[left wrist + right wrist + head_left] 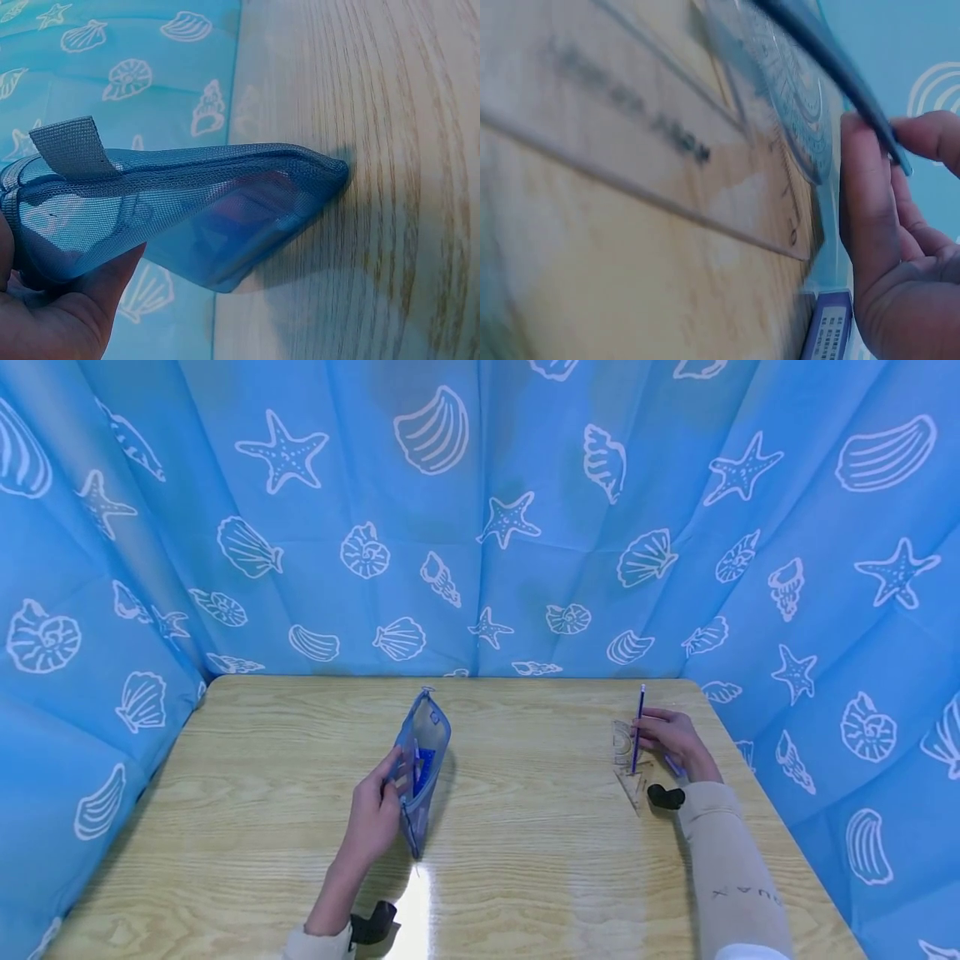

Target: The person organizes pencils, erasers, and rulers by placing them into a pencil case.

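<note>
In the head view my left hand (377,806) grips the near-left side of a blue mesh zip pouch (442,777), whose mouth gapes. Blue items (424,768) show inside; their kind is unclear. The left wrist view has the thumb against the mesh of the pouch (247,225). At the right of the table, my right hand (675,737) pinches a dark blue pencil (639,727) between thumb and fingertips, white end up. Beneath it lie a clear protractor (622,739) and a clear set square (630,783). The right wrist view shows the pencil (832,64) slanting above them.
A small purple-blue block with a printed label (831,330) lies beside my right hand. The wooden table (525,835) reaches back to a blue curtain (480,527) with white shells and starfish, which also hangs along both sides.
</note>
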A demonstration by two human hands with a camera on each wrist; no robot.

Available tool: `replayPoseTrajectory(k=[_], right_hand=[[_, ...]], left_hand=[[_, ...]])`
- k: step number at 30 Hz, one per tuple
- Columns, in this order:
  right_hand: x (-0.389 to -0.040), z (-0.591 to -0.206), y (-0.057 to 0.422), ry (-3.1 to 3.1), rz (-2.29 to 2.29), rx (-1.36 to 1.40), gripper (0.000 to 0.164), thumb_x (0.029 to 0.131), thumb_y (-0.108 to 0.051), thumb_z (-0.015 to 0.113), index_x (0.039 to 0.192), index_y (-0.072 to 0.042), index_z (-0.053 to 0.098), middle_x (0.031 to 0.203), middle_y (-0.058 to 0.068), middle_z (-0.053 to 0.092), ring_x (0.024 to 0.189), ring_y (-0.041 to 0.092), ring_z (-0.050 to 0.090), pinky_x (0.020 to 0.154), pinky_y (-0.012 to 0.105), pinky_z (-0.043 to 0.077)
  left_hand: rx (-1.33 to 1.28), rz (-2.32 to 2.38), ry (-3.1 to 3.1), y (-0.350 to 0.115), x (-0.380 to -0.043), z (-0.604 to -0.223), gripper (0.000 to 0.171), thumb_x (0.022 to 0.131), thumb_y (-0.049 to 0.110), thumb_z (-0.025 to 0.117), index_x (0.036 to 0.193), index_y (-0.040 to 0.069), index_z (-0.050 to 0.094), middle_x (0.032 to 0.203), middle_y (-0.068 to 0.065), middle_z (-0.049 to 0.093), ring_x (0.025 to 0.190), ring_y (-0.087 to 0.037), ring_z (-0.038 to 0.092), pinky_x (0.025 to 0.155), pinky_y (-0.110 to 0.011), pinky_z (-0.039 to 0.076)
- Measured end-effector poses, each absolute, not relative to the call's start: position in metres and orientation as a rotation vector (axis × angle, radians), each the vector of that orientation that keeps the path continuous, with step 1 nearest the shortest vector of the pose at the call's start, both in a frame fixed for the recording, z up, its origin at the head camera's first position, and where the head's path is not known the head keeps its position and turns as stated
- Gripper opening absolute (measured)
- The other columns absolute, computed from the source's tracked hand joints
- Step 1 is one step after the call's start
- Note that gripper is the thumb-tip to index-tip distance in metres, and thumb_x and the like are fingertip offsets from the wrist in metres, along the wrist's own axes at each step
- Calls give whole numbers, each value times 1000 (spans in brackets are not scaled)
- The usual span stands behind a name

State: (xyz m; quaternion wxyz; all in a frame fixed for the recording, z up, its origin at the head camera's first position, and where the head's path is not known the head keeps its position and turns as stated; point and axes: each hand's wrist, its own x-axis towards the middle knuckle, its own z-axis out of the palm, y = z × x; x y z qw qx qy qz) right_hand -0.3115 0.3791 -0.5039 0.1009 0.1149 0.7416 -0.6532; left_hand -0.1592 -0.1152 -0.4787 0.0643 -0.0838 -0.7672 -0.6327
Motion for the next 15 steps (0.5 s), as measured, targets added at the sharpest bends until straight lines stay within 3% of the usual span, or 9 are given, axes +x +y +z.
replayPoseTrajectory(k=[15], right_hand=[[-307,-508,365,2194,-1980,143,65,101,-10,62,153,13,29,100,-6,70,85,2,69,78,18,63]], left_hand=[[-265,-1912,-2307,-116,-160,-481,55,98,-13,28,153,-11,32,151,-32,44,134,-47,50,108,-45,52]])
